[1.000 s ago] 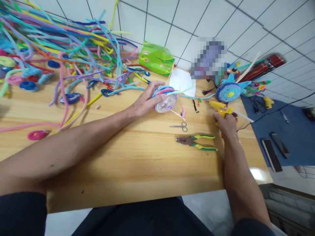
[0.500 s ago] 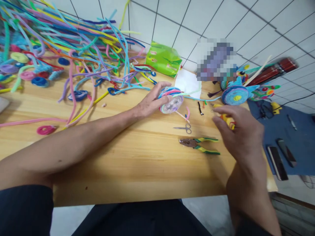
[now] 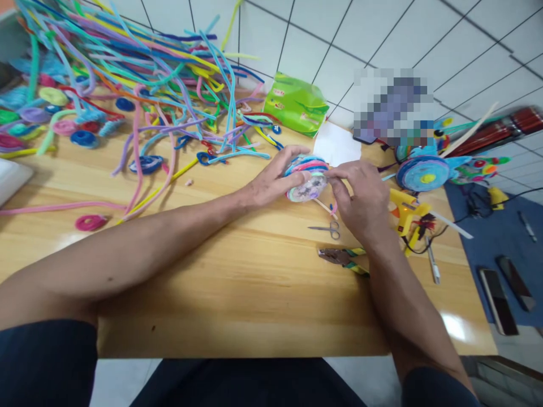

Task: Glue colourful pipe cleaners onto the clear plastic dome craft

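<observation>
A round craft piece (image 3: 309,189) coiled from coloured pipe cleaners, with a clear, shiny face, is held by my left hand (image 3: 275,180), thumb in front and fingers behind. At its right edge my right hand (image 3: 362,195) pinches the pale green pipe cleaner (image 3: 319,173); my fingers hide most of the strand. Below the piece lie small scissors (image 3: 328,229) and pliers (image 3: 339,256), whose handles are partly behind my right wrist. A yellow glue gun (image 3: 403,212) with a pale glue stick rests just right of my right hand.
Many loose pipe cleaners (image 3: 169,62) and coiled discs spread over the back left. A green packet (image 3: 294,104) and white paper (image 3: 337,144) sit at the back. To the right are a blue coiled figure (image 3: 423,172), a pen (image 3: 432,261) and a phone (image 3: 497,301).
My right hand has let go of the glue gun, which now lies on the table, and has moved left to the round piece. My left hand still holds the piece. The view has shifted slightly.
</observation>
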The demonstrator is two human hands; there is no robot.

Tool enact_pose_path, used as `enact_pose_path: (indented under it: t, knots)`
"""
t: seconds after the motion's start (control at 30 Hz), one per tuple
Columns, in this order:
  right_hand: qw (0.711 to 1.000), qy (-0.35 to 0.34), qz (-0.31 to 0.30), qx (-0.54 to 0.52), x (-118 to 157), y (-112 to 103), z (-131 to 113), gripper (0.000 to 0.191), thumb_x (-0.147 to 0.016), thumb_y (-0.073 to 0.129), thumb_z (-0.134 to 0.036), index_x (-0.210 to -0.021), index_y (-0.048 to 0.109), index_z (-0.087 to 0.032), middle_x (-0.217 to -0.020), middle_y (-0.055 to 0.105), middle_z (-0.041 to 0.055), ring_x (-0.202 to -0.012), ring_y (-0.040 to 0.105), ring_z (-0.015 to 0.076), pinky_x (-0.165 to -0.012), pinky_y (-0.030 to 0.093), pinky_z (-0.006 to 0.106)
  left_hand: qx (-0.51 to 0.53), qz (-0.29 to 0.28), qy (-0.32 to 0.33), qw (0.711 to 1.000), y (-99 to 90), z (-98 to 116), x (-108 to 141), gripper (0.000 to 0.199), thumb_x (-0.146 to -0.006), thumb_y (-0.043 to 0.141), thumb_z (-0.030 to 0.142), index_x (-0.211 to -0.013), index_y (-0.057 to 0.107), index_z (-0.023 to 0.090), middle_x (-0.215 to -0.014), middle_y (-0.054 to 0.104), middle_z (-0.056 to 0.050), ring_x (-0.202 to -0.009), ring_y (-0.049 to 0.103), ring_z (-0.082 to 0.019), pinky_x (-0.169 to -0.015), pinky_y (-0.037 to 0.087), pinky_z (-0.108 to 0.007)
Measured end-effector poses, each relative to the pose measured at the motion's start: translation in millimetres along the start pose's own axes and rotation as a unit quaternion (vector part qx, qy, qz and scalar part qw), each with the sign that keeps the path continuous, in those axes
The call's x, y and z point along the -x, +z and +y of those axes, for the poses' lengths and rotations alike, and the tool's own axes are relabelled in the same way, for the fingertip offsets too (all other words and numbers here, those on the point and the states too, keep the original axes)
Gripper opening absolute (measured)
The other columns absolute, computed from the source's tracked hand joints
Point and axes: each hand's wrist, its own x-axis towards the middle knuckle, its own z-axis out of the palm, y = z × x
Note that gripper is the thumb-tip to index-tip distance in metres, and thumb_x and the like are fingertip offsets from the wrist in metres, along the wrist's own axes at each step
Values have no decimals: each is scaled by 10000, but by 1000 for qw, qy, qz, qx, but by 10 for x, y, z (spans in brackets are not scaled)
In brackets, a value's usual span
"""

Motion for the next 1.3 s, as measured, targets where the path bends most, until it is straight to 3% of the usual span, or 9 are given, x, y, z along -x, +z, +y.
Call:
enact_pose_path:
  t: [0.5,0.67,0.93,1.07,1.23,1.3]
  knots:
    - [995,-33,70,-59,45,93,38,243,-1113,648,-176,-1152,835,-325,-1050,870,41,-1017,796,292,-927,604,491,-5,-4,1,1000,-25,-29,-4,777,-971,732,788,-1540,552,290,-1669,622,-117,-1596,575,-388,-1389,463,-611]
    - [997,20,18,-74,61,101,51,268,-1114,639,-209,-1168,845,-372,-1078,865,32,-1062,795,311,-1003,612,548,-4,-8,-3,1000,-28,-1,-1,777,-977,726,790,-1535,545,280,-1668,619,-123,-1586,586,-395,-1380,479,-617]
    - [999,30,30,-23,32,66,-16,270,-1130,624,-244,-1078,853,-377,-1022,880,34,-1011,828,309,-919,651,525,6,-23,-13,1000,-43,36,9,766,-988,741,733,-1563,527,274,-1677,607,-114,-1587,572,-380,-1387,463,-573]
    - [998,49,16,-31,13,25,-38,295,-1117,620,-231,-1112,875,-381,-1043,883,47,-1039,826,329,-966,646,556,-2,-18,-9,1000,-52,42,14,768,-991,740,749,-1562,540,276,-1680,607,-109,-1590,565,-386,-1396,457,-587]
    - [990,-29,108,-84,-14,-13,-100,269,-1101,652,-161,-1149,864,-319,-1063,879,56,-1032,822,289,-972,616,494,-14,-18,-7,1000,-59,65,19,711,-1021,715,730,-1559,558,293,-1638,644,-106,-1563,594,-403,-1383,471,-647]
    - [990,-46,115,-62,-15,-42,-139,271,-1103,647,-151,-1170,854,-313,-1070,877,54,-1030,818,276,-965,614,477,-17,-19,-5,1000,-60,63,18,712,-1021,712,744,-1559,554,304,-1633,653,-100,-1555,603,-398,-1379,481,-646]
